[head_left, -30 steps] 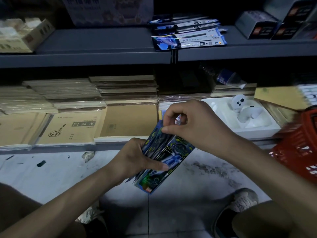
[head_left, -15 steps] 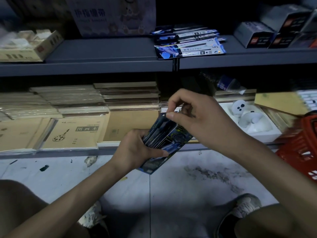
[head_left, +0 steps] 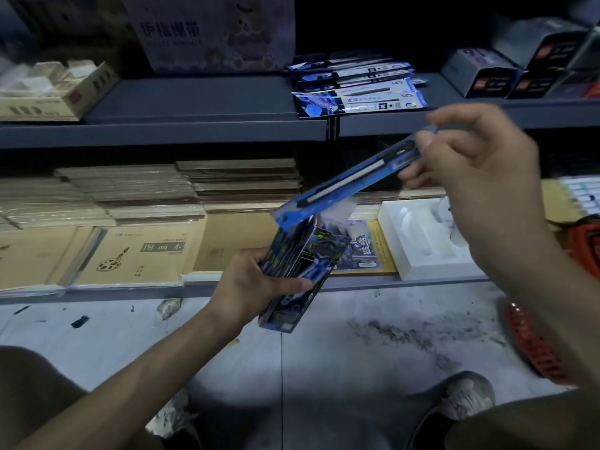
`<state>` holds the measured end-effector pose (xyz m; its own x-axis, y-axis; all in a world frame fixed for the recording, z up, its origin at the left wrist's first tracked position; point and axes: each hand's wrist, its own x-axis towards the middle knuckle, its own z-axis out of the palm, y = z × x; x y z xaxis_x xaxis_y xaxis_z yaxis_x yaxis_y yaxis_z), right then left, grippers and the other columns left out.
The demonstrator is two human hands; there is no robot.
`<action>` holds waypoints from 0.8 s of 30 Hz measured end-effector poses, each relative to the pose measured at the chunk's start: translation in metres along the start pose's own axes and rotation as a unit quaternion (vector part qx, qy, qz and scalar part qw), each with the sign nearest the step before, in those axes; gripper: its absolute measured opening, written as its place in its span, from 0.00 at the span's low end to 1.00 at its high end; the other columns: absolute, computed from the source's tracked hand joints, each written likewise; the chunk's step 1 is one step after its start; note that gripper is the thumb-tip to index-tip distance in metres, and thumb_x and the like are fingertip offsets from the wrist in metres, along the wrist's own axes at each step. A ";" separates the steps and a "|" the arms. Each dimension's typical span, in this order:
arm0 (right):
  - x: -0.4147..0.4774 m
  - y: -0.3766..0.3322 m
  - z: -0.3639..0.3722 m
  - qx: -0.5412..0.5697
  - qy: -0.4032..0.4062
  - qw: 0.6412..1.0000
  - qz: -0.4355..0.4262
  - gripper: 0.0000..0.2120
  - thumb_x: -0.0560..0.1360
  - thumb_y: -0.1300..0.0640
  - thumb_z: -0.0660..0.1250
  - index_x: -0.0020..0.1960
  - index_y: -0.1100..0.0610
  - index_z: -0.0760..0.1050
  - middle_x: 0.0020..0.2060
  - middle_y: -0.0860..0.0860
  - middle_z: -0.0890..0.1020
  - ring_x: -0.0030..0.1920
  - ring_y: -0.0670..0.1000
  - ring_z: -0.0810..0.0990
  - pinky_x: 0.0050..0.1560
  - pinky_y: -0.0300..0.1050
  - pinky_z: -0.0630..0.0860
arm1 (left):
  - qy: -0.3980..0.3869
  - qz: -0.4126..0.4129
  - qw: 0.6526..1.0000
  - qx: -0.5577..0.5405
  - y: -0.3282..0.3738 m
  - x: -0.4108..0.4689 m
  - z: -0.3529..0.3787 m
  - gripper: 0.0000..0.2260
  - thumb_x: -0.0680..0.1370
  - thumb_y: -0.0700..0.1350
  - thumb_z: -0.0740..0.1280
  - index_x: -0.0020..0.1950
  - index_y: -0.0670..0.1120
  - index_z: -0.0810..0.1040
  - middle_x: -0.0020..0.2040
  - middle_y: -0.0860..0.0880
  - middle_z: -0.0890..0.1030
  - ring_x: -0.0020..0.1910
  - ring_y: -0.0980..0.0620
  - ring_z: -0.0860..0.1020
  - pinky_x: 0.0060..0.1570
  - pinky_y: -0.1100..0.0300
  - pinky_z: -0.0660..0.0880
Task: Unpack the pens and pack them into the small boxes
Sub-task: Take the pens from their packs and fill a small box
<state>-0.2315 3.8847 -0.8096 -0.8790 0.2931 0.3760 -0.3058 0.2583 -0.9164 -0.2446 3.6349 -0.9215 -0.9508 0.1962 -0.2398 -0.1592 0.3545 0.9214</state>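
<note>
Before stacked notebooks (head_left: 139, 254), left hand (head_left: 246, 284) grips the box (head_left: 298, 271); right hand (head_left: 480, 177) pinches a pen pack (head_left: 344, 186).

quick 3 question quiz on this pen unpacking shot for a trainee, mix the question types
1. True or false: the left hand grips the dark blue printed cardboard box.
2. The long blue flat pen packet pinched by the right hand is: A) fully inside the box B) held tilted above the box C) lying flat across the left hand.
3. Fill in: the stacked blue-and-white pen packets lie on the upper grey ____.
Key: 1 true; 2 B; 3 shelf.
</note>
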 end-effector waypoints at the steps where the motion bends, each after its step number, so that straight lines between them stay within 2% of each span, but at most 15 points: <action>1: 0.000 0.002 -0.004 0.017 0.010 0.999 0.032 0.07 0.81 0.63 0.69 0.59 0.62 0.77 0.39 0.57 0.85 0.38 0.53 0.86 0.43 0.45 0.83 | 0.004 -0.004 1.000 -0.015 -0.002 0.001 -0.001 0.13 0.65 0.41 0.84 0.47 0.44 0.87 0.43 0.52 0.88 0.42 0.52 0.87 0.41 0.59 0.83; 4: -0.001 0.007 -0.015 0.079 0.024 0.989 0.121 0.04 0.79 0.64 0.71 0.52 0.61 0.83 0.38 0.53 0.85 0.40 0.51 0.85 0.47 0.42 0.81 | 0.009 -0.023 0.997 -0.068 -0.006 0.002 -0.006 0.12 0.67 0.39 0.82 0.47 0.41 0.87 0.44 0.48 0.88 0.43 0.49 0.87 0.40 0.60 0.82; 6: -0.004 0.010 -0.022 0.103 0.022 0.981 0.160 0.03 0.79 0.64 0.71 0.50 0.61 0.83 0.38 0.53 0.84 0.39 0.49 0.83 0.45 0.39 0.80 | 0.015 -0.025 0.996 -0.086 -0.008 0.002 -0.008 0.12 0.68 0.39 0.81 0.50 0.41 0.86 0.46 0.47 0.88 0.45 0.47 0.87 0.43 0.56 0.83; 10: -0.010 0.013 -0.035 0.099 0.027 0.975 0.198 0.04 0.79 0.60 0.71 0.50 0.59 0.84 0.39 0.51 0.86 0.37 0.46 0.82 0.39 0.36 0.78 | 0.030 -0.004 0.995 -0.097 -0.011 0.001 -0.007 0.11 0.72 0.40 0.78 0.53 0.43 0.85 0.47 0.47 0.88 0.46 0.47 0.87 0.44 0.55 0.84; 14: -0.013 0.012 -0.043 0.112 0.052 0.963 0.238 0.04 0.80 0.59 0.70 0.48 0.58 0.82 0.39 0.52 0.87 0.37 0.49 0.85 0.38 0.38 0.80 | 0.012 0.009 0.996 -0.086 -0.010 0.000 -0.003 0.13 0.74 0.41 0.77 0.57 0.44 0.83 0.50 0.49 0.88 0.49 0.48 0.87 0.49 0.50 0.84; 17: -0.016 0.007 -0.045 0.190 0.061 0.932 0.304 0.07 0.81 0.64 0.65 0.44 0.59 0.77 0.39 0.53 0.87 0.39 0.52 0.88 0.40 0.37 0.82 | -0.008 0.033 0.997 -0.075 -0.009 -0.003 0.001 0.13 0.75 0.40 0.76 0.58 0.42 0.82 0.51 0.49 0.88 0.50 0.49 0.87 0.49 0.55 0.84; 20: -0.025 0.000 -0.044 0.267 0.034 0.896 0.354 0.10 0.80 0.69 0.60 0.41 0.63 0.76 0.42 0.55 0.87 0.43 0.52 0.89 0.40 0.36 0.82 | -0.032 0.048 0.996 -0.073 -0.009 -0.006 0.005 0.12 0.76 0.39 0.74 0.60 0.43 0.81 0.52 0.52 0.88 0.52 0.52 0.86 0.47 0.62 0.82; 22: -0.032 -0.003 -0.042 0.288 -0.008 0.881 0.375 0.11 0.75 0.72 0.61 0.38 0.65 0.79 0.41 0.57 0.86 0.47 0.56 0.89 0.41 0.38 0.83 | -0.044 0.070 0.995 -0.052 -0.009 -0.006 0.007 0.13 0.78 0.38 0.73 0.61 0.44 0.79 0.53 0.53 0.87 0.53 0.54 0.85 0.49 0.64 0.80; 24: -0.039 -0.003 -0.039 0.300 -0.059 0.870 0.387 0.09 0.71 0.72 0.63 0.46 0.69 0.81 0.42 0.59 0.85 0.52 0.60 0.88 0.46 0.44 0.85 | -0.055 0.097 0.994 -0.023 -0.010 -0.006 0.007 0.14 0.79 0.38 0.72 0.64 0.46 0.77 0.55 0.54 0.86 0.55 0.56 0.84 0.53 0.62 0.80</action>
<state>-0.1823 3.9091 -0.8162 -0.9269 0.0602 -0.3705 0.2899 -0.5121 -0.8085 -0.2350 3.6369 -0.9315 -0.9304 0.3561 -0.0866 0.0094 0.2595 0.9657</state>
